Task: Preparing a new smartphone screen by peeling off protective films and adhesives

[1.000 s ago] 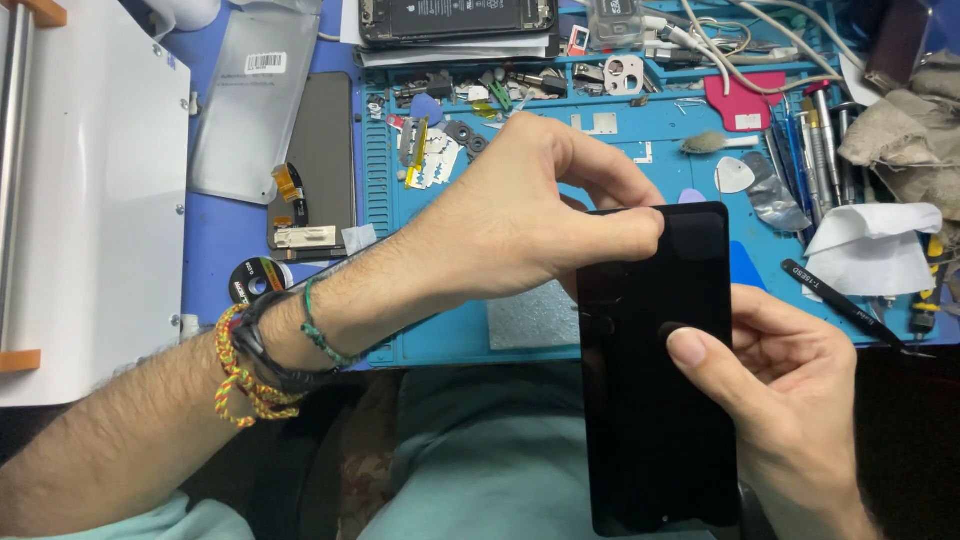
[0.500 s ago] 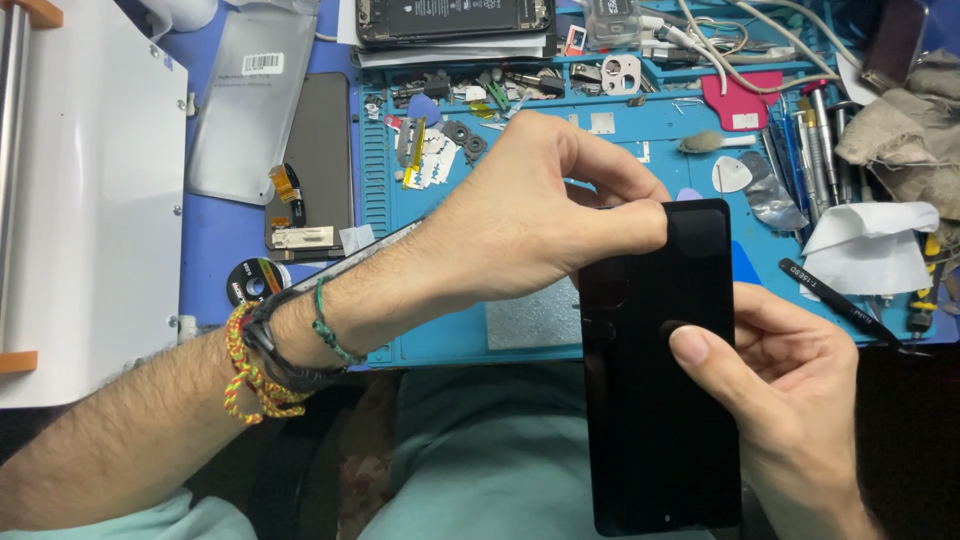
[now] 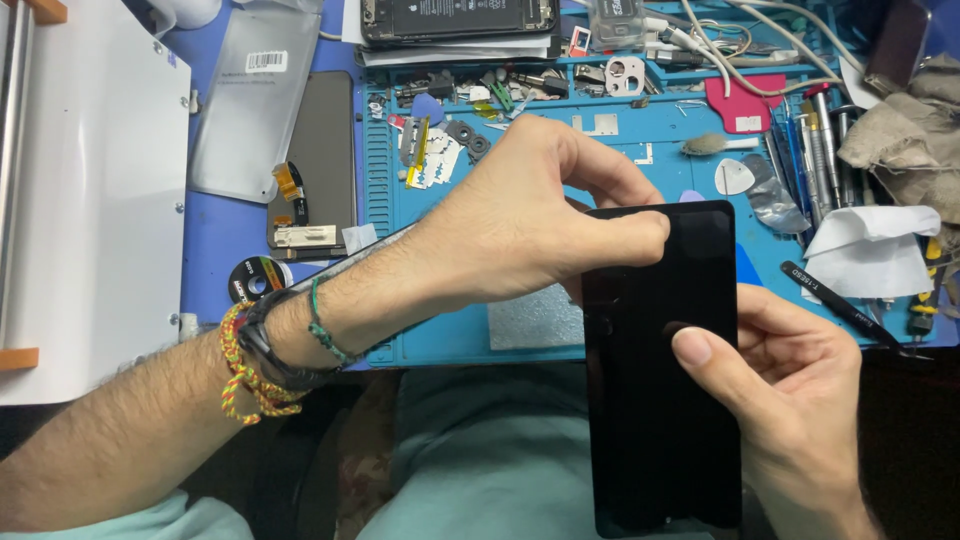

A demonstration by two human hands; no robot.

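Hands barely shifted, left hand [image 3: 520,225] pinching black phone [image 3: 662,370] top, right hand [image 3: 790,400] gripping its side

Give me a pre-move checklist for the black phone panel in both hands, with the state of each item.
1. Right hand supports the black panel, thumb on its face: ok.
2. Left hand pinches the panel's top left corner: ok.
3. Panel face free of cracks: cannot tell, it shows only plain black.
4. Panel held over the lap, off the blue mat: ok.
5. Mat free of clutter under the hands: not ok, small parts and the black tweezers lie near.
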